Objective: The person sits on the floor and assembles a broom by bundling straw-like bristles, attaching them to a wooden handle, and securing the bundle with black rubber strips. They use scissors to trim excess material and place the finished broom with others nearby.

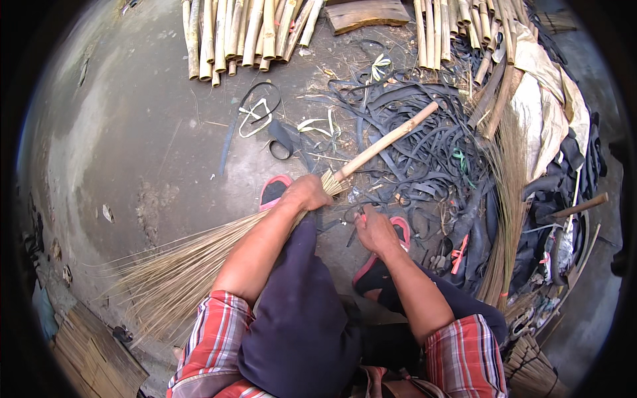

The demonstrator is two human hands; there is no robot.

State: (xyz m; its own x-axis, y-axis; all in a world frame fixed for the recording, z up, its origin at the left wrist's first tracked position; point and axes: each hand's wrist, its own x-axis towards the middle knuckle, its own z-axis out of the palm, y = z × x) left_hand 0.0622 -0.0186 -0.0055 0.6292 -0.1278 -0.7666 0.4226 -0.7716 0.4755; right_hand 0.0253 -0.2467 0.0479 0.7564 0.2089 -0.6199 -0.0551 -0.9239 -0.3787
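Note:
A broom lies slantwise before me, its pale bamboo handle (pixel 388 140) pointing to the upper right. Its straw-coloured bristles (pixel 179 272) fan out to the lower left, under my left forearm. My left hand (pixel 308 192) is closed round the bristle bundle just below the handle. Cut bristle ends stick out past my fingers at the handle's base. To the right, apart from the broom, my right hand (pixel 374 231) has its fingers curled together, with a bit of red at the fingertips. Dark thin strips lie close to it; what it pinches is too small to tell.
Tangled black rubber strips (pixel 424 149) heap up at right. Bamboo poles (pixel 252 33) lie in a pile at the far side, near a wooden block (pixel 367 14). A long bristle bundle (pixel 507 205) and a pale sack (pixel 547 99) are at right. Wooden boards (pixel 99 351) lie lower left.

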